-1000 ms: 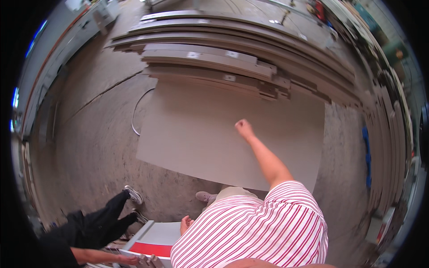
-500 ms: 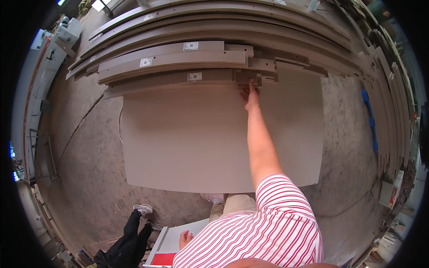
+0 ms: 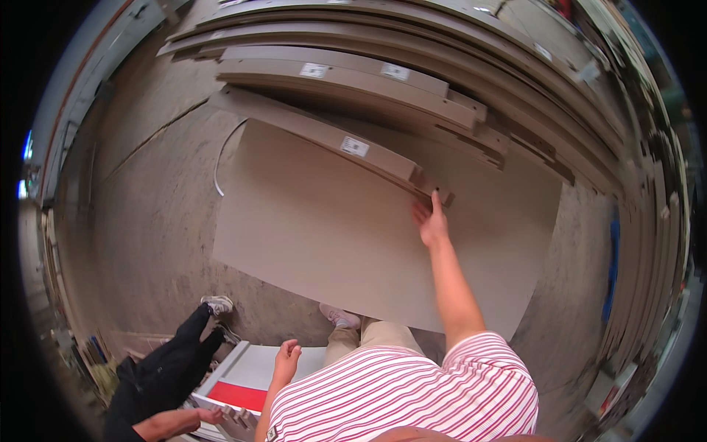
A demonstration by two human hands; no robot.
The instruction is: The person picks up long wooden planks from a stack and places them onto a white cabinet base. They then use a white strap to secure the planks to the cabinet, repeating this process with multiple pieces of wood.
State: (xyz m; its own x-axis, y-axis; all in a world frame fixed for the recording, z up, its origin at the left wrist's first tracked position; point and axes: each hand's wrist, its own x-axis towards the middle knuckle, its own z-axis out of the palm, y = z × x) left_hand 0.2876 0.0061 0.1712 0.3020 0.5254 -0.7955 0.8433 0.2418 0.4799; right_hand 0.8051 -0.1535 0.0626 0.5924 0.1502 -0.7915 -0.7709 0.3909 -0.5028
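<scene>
My right hand (image 3: 433,223) grips the near right end of a long taupe board (image 3: 309,132), thumb on top and fingers at its lower edge. A white label sits on this board, which lies slanted across a broad flat panel (image 3: 331,236); whether it is one piece or several stacked cannot be made out. Behind it is a pile of similar labelled boards (image 3: 353,81), stepped at their right ends. My left hand (image 3: 287,359) is raised near my body, fingers loosely bent and apart, holding nothing visible.
Longer boards (image 3: 412,40) lie stacked at the back, and more line the right side (image 3: 648,243). At lower left another person in black (image 3: 158,376) has a hand near grey notched pieces (image 3: 239,421). A white surface with a red patch (image 3: 239,395) stands beside me.
The labelled board's right end has swung toward me with my right hand, away from the pile. My left hand has risen. The view has turned, and the other person's arm has come into sight.
</scene>
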